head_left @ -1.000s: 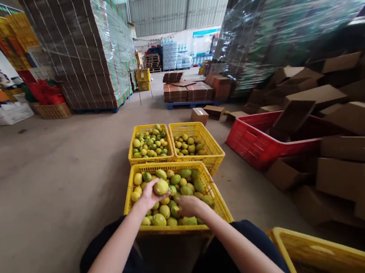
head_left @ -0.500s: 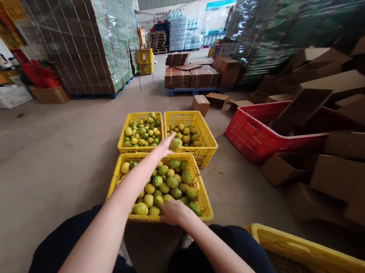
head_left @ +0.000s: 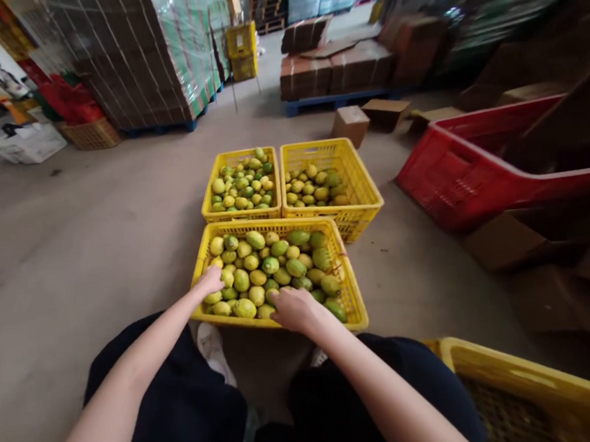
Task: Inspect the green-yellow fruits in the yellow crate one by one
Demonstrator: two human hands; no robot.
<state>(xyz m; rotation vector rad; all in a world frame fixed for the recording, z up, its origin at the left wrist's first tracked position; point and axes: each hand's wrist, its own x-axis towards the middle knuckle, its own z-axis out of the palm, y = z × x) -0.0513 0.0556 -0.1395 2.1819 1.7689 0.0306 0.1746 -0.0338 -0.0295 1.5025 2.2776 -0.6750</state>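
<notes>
Lemons (head_left: pixel 256 277), yellow to green, fill the near yellow crate (head_left: pixel 353 289) in front of my knees. My left hand (head_left: pixel 211 282) is at the crate's left side, fingers and thumb closing around a yellow lemon (head_left: pixel 226 278). Over the front edge, my right hand (head_left: pixel 294 310) is curled down among the fruit. Its fingertips are partly hidden against a lemon (head_left: pixel 272 296). Behind stand two more yellow crates: the left one (head_left: pixel 242 214) is heaped with smaller-looking lemons, while the right one (head_left: pixel 359 179) holds lemons mostly toward its left.
At lower right, beside my leg, is another yellow crate (head_left: pixel 499 361). A red crate (head_left: pixel 443 177) stands on the right among cardboard boxes (head_left: pixel 519 243). Flattened cartons (head_left: pixel 363 66) lie on a blue pallet (head_left: pixel 309 105) farther back. Wrapped stacks (head_left: pixel 125 63) rise behind.
My left hand has come back from the right rear crate, where it held a green-yellow lemon, to the near crate's left side. My right hand stays at the front edge. The view has tilted down.
</notes>
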